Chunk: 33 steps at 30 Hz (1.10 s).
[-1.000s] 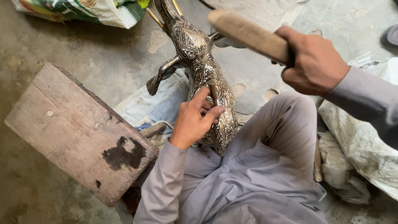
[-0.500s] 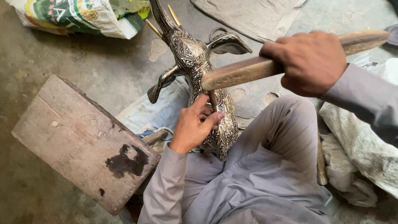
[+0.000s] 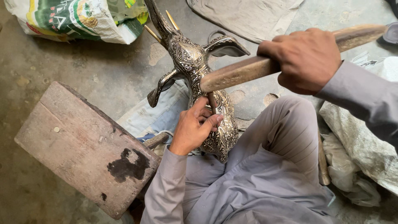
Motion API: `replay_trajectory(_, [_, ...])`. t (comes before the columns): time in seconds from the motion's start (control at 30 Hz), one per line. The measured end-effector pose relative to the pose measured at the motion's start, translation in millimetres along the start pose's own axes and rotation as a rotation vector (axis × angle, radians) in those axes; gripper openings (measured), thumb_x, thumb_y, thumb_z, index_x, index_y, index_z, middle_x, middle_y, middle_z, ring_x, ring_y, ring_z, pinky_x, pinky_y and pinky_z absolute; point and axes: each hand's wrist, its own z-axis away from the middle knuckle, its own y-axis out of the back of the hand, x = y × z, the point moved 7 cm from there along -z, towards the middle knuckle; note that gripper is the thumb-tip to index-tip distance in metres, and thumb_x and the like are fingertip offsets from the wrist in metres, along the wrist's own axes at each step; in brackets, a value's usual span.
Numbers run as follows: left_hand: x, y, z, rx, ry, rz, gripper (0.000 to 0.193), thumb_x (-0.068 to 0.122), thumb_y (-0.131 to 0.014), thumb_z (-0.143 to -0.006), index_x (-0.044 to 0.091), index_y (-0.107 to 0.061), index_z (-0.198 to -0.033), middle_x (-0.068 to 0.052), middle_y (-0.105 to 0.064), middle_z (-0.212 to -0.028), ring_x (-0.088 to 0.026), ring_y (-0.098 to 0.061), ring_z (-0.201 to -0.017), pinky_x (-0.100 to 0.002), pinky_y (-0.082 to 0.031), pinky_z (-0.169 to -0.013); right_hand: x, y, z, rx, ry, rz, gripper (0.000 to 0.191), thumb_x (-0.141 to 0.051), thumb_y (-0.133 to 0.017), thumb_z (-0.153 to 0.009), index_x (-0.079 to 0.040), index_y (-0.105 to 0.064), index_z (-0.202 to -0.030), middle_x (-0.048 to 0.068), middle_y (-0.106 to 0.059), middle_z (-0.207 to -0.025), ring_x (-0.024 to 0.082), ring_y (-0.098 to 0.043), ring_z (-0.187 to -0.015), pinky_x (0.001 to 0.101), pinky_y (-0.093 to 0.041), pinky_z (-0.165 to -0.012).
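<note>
At frame centre, the left hand [image 3: 194, 129] is pinching a small punch [image 3: 212, 101] against the engraved metal deer figurine [image 3: 203, 79] while the right hand [image 3: 304, 60], gripping a wooden mallet [image 3: 248, 70], is striking it; the next blow likely needs a steady punch.

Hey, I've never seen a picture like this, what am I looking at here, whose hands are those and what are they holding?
This is one view from a camera worn on a person's head, looking down at their own lap and hands. The person sits on the floor in grey clothes. Their left hand pinches a small thin tool against an ornate metal animal figure with horns and ears, which rests against their knee. Their right hand grips a thick wooden stick, its end meeting the top of the small tool. Beside them on the concrete floor lie a worn wooden block, a printed sack and some grey cloth.
</note>
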Motion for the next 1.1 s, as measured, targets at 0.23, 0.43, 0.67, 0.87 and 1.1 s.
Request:
replay_trajectory(0.23, [-2.8, 1.3, -1.0, 0.006, -0.002, -0.015, 0.033, 0.017, -0.073, -0.093, 0.000, -0.057, -0.117, -0.013, -0.075, -0.081, -0.013, -0.075, -0.074, -0.028, -0.063, -0.062, -3.9, -8.9, -2.6, -0.079, 0.029, 0.166, 0.037, -0.005, -0.063, -0.080, -0.019, -0.069, -0.113, 0.009, -0.070, -0.086, 0.035, -0.070, -0.075, 0.0486, -0.052, -0.058])
replay_trajectory(0.43, [-3.0, 0.9, -1.4, -0.002, 0.011, -0.031, 0.030, 0.016, -0.073, -0.094, 0.000, -0.057, -0.114, -0.013, -0.076, -0.082, -0.014, -0.075, -0.075, -0.028, -0.064, -0.062, 1.7, -6.8, -1.0, 0.057, 0.038, -0.181, 0.058, -0.006, -0.065, -0.072, -0.012, -0.064, -0.130, 0.013, -0.069, -0.084, 0.037, -0.069, -0.078, 0.0451, -0.053, -0.069])
replay_trajectory(0.67, [-2.9, 1.3, -1.4, -0.013, 0.008, -0.024, 0.029, 0.016, -0.072, -0.094, 0.000, -0.057, -0.113, -0.014, -0.076, -0.084, -0.014, -0.075, -0.077, -0.029, -0.065, -0.064, 1.1, -11.6, -1.3, 0.069, 0.037, -0.270, 0.044, -0.004, -0.065, -0.073, -0.011, -0.063, -0.116, 0.013, -0.069, -0.088, 0.037, -0.068, -0.081, 0.0498, -0.052, -0.071])
replay_trajectory(0.87, [-5.9, 1.9, -2.0, -0.019, 0.001, -0.008, 0.030, 0.017, -0.072, -0.095, -0.001, -0.055, -0.111, -0.013, -0.076, -0.085, -0.013, -0.076, -0.079, -0.029, -0.065, -0.064, 3.6, -11.2, 2.5, 0.072, -0.003, -0.198, 0.054, -0.004, -0.066, -0.068, -0.016, -0.065, -0.121, 0.013, -0.069, -0.086, 0.039, -0.068, -0.082, 0.0495, -0.053, -0.072])
replay_trajectory(1.1, [-6.4, 1.5, -0.9, -0.031, -0.015, -0.001, 0.029, 0.017, -0.073, -0.095, -0.002, -0.056, -0.110, -0.011, -0.075, -0.085, -0.013, -0.075, -0.079, -0.029, -0.065, -0.065, -1.4, -4.3, 6.5, 0.062, 0.001, -0.135, 0.054, -0.007, -0.067, -0.071, -0.016, -0.062, -0.124, 0.010, -0.069, -0.086, 0.036, -0.069, -0.081, 0.0479, -0.053, -0.070])
